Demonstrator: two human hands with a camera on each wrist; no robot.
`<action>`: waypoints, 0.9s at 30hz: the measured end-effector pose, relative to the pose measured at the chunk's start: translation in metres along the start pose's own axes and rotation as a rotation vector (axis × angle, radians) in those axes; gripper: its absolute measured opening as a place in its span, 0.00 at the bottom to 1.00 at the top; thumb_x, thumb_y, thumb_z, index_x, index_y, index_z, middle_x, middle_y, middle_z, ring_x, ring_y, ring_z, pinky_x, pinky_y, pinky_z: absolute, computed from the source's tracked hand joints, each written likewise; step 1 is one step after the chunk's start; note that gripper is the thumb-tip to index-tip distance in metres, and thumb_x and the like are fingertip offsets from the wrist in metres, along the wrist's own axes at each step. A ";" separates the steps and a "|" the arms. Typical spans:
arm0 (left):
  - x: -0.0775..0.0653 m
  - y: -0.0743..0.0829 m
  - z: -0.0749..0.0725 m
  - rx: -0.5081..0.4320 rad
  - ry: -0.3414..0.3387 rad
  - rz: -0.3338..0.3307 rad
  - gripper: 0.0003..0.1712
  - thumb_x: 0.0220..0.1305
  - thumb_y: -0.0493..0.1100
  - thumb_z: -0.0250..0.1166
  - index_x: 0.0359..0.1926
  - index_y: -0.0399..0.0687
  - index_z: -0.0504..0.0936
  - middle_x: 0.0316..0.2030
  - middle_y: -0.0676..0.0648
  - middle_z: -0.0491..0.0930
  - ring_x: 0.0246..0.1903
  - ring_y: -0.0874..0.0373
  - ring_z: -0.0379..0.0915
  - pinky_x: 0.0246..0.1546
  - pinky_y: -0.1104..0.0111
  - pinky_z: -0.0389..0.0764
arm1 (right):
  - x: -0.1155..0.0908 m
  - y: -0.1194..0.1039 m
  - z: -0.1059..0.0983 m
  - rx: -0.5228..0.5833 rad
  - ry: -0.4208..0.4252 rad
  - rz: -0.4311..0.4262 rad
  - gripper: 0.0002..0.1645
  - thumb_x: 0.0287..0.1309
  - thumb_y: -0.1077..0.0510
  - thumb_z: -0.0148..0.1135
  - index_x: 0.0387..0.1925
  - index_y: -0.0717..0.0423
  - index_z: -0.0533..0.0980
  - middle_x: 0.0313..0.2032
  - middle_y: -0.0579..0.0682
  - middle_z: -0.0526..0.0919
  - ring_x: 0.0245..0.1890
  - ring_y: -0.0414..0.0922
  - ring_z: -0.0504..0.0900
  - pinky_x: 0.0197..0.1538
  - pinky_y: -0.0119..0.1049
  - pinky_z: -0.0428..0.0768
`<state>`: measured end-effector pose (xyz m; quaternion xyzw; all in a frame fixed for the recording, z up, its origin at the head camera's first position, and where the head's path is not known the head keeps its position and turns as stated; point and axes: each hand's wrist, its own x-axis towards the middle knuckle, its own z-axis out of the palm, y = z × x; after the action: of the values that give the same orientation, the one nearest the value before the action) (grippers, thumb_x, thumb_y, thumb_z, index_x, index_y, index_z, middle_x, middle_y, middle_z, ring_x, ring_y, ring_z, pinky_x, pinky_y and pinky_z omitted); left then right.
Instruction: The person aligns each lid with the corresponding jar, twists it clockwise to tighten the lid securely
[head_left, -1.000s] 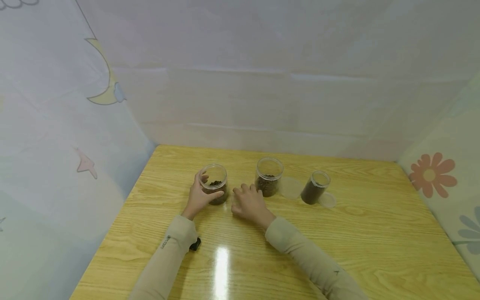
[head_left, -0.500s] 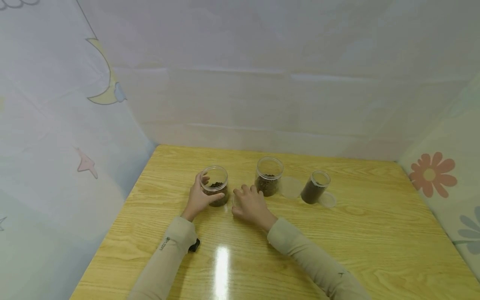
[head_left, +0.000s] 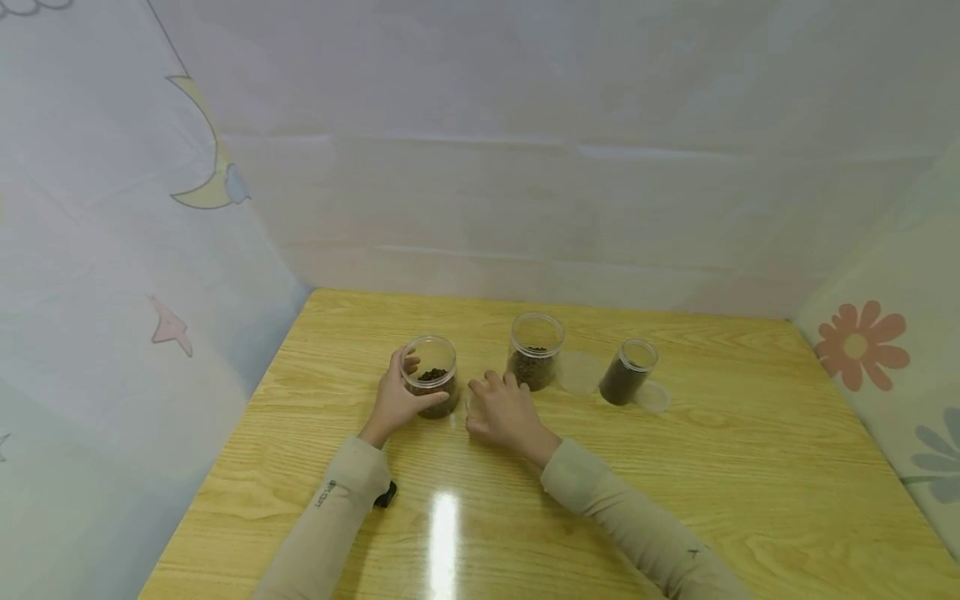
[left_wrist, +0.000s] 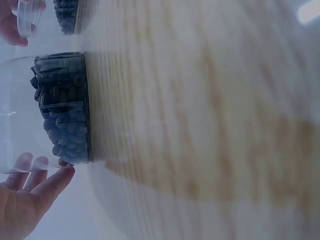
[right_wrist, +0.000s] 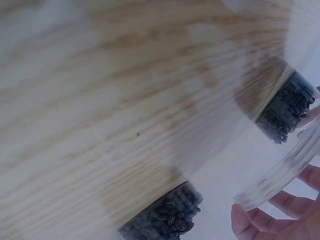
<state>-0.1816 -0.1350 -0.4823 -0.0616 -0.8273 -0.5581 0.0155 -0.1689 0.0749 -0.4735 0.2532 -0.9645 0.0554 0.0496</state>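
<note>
One wood-grained worktop [head_left: 712,483] bears the middle jar [head_left: 536,357], upright, likely so its dark beans [head_left: 529,375] stay put; left of it, the left hand [head_left: 395,400] wraps its fingers round the left jar [head_left: 447,402], seemingly to steady it. Right of the middle jar stands the narrow jar [head_left: 628,372], its contents too dark to identify, a nearly invisible disc [head_left: 579,372] between them. Just in front of the middle jar, the right hand [head_left: 510,412] pinches the clear lid [right_wrist: 280,177] by its edge, mostly hidden from the head view.

Only unreadable lettering [head_left: 326,493] on the left sleeve [head_left: 324,529]
</note>
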 end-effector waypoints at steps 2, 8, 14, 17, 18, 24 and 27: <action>0.000 0.001 0.000 0.000 -0.003 -0.001 0.56 0.40 0.48 0.76 0.66 0.45 0.52 0.58 0.34 0.62 0.58 0.44 0.59 0.56 0.49 0.63 | -0.001 0.000 -0.002 0.006 -0.009 0.001 0.34 0.49 0.38 0.55 0.57 0.48 0.70 0.53 0.57 0.71 0.44 0.57 0.72 0.39 0.52 0.75; -0.005 0.012 -0.002 -0.014 -0.026 0.001 0.55 0.41 0.45 0.76 0.65 0.42 0.52 0.58 0.32 0.62 0.59 0.41 0.58 0.56 0.47 0.62 | -0.006 0.002 -0.004 0.033 -0.018 0.005 0.34 0.49 0.40 0.56 0.57 0.49 0.70 0.53 0.56 0.71 0.47 0.57 0.71 0.41 0.53 0.74; -0.018 0.034 -0.003 0.004 -0.055 0.010 0.53 0.44 0.40 0.74 0.65 0.36 0.51 0.58 0.29 0.61 0.59 0.38 0.57 0.56 0.46 0.62 | -0.015 0.003 -0.003 0.045 0.026 -0.019 0.32 0.47 0.41 0.57 0.55 0.50 0.72 0.50 0.57 0.73 0.42 0.55 0.72 0.36 0.50 0.77; -0.021 0.036 -0.001 0.007 -0.056 0.018 0.52 0.44 0.40 0.74 0.65 0.35 0.51 0.58 0.29 0.61 0.58 0.37 0.57 0.55 0.46 0.62 | -0.019 0.003 -0.004 0.047 0.049 -0.027 0.32 0.47 0.41 0.58 0.53 0.51 0.73 0.48 0.57 0.74 0.40 0.55 0.72 0.33 0.48 0.78; -0.024 0.041 -0.001 0.000 -0.059 0.012 0.52 0.44 0.38 0.74 0.65 0.34 0.51 0.58 0.28 0.61 0.58 0.37 0.57 0.56 0.46 0.62 | -0.021 0.003 -0.005 0.051 0.057 -0.028 0.32 0.46 0.42 0.58 0.53 0.51 0.73 0.48 0.57 0.74 0.40 0.55 0.72 0.33 0.48 0.78; -0.030 0.042 0.004 -0.001 -0.061 0.014 0.51 0.43 0.37 0.74 0.64 0.33 0.53 0.58 0.29 0.62 0.58 0.37 0.58 0.55 0.46 0.63 | -0.027 0.005 -0.008 0.070 0.073 -0.026 0.31 0.47 0.42 0.59 0.52 0.52 0.73 0.50 0.58 0.73 0.41 0.56 0.72 0.33 0.49 0.77; -0.031 0.044 0.004 -0.005 -0.067 0.016 0.52 0.43 0.38 0.74 0.64 0.31 0.52 0.58 0.29 0.62 0.58 0.37 0.58 0.55 0.46 0.63 | -0.029 0.007 -0.009 0.067 0.071 -0.026 0.32 0.47 0.41 0.59 0.53 0.52 0.73 0.50 0.59 0.73 0.42 0.57 0.73 0.33 0.50 0.78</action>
<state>-0.1452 -0.1171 -0.4461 -0.0870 -0.8254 -0.5577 -0.0077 -0.1463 0.0958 -0.4688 0.2650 -0.9564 0.0959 0.0760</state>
